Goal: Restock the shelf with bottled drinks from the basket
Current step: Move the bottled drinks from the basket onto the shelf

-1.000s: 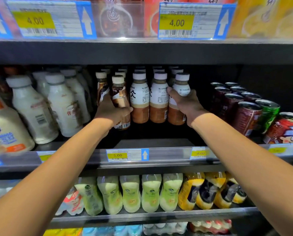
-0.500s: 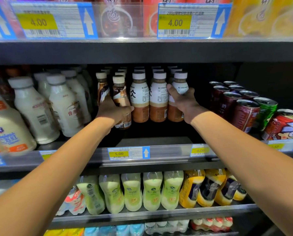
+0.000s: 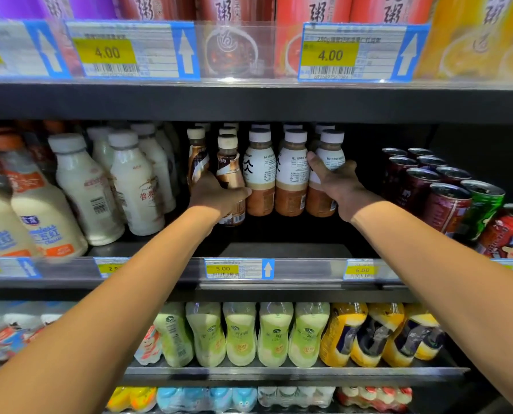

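We note the left hand (image 3: 216, 198) gripping a gold-labelled brown plastic bottle (image 3: 230, 171) and the right hand (image 3: 340, 186) gripping a white-labelled tan plastic bottle (image 3: 334, 153); we advise seating both upright, rows flush.

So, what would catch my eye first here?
Two bare arms stretch into the middle shelf: the left hand grips a bronze-labelled bottle, the right hand a white-labelled bottle. To the right stand dark red cans, to the left cream bottles.
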A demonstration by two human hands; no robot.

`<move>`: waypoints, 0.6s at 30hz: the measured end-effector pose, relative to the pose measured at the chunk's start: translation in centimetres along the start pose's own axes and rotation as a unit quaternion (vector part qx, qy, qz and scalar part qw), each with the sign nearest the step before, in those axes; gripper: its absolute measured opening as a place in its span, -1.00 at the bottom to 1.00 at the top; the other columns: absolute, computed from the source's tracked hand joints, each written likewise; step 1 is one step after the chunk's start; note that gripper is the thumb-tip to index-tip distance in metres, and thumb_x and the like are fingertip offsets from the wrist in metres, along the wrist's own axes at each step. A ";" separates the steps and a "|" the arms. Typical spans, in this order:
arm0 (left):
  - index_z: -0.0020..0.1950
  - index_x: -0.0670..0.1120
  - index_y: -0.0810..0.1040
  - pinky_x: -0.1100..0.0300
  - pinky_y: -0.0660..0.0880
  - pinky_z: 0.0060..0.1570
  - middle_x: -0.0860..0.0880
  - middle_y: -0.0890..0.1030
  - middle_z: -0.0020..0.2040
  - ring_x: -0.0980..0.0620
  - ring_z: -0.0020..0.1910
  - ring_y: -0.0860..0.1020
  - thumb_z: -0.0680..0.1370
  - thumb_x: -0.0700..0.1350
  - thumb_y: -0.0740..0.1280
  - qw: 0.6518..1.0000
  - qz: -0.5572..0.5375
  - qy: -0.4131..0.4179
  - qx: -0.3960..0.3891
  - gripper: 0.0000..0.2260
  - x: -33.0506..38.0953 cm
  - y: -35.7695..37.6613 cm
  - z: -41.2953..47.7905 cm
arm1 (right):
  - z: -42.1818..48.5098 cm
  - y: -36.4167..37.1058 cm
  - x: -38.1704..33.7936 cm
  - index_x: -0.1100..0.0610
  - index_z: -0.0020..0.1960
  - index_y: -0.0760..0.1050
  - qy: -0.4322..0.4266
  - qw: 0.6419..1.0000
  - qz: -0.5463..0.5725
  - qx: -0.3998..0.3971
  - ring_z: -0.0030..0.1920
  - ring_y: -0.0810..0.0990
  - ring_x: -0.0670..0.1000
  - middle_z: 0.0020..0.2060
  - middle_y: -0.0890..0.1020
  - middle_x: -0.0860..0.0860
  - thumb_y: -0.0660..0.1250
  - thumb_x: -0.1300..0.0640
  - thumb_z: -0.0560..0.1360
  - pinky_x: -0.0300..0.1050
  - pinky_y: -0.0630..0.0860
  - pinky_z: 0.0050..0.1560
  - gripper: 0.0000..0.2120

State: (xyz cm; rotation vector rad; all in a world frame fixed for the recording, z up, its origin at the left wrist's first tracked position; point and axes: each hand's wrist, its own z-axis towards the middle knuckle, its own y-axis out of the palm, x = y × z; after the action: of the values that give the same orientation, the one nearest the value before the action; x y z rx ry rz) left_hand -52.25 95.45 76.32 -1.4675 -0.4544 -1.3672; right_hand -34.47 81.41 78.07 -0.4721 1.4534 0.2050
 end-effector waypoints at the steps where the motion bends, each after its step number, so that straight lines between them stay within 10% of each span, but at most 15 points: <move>1: 0.28 -0.07 0.54 0.07 0.48 0.22 -0.05 0.63 0.22 -0.06 0.20 0.58 0.40 -0.02 0.56 1.000 0.002 -0.004 -0.001 -0.50 0.0 0.0 0.0 | -0.2 -0.1 0.0 0.12 0.45 0.20 0.000 1.000 -0.005 -0.001 0.26 0.51 0.11 0.30 0.51 0.05 0.45 -0.35 0.34 0.02 0.43 0.19 -0.10; 12: 0.22 -0.09 0.60 0.11 0.50 0.15 -0.08 0.66 0.15 -0.08 0.14 0.61 0.43 -0.07 0.54 1.000 -0.004 -0.010 -0.008 -0.61 -0.2 -0.4 0.0 | -4.8 -2.4 0.6 0.06 0.51 0.15 -0.050 0.995 -0.080 0.018 0.20 0.58 0.16 0.33 0.48 0.11 0.36 -0.54 0.05 0.11 0.53 0.23 0.20; 18: 0.25 -0.13 0.57 0.10 0.49 0.17 -0.10 0.64 0.21 -0.10 0.16 0.58 0.45 0.12 0.48 0.997 0.077 -0.004 -0.021 -0.52 1.1 -2.1 -1.7 | -11.5 -4.4 -0.5 0.16 -0.06 0.53 -0.163 0.959 -0.232 -0.009 -0.27 0.48 -0.02 -0.27 0.55 -0.01 0.31 -0.06 0.56 -0.10 0.34 -0.25 -0.74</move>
State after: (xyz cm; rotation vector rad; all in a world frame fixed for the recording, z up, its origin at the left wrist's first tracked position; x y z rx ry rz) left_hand -54.52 94.41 77.87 -1.5115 -0.3135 -1.2556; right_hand -43.12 72.59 78.86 -0.7444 0.9868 -0.0785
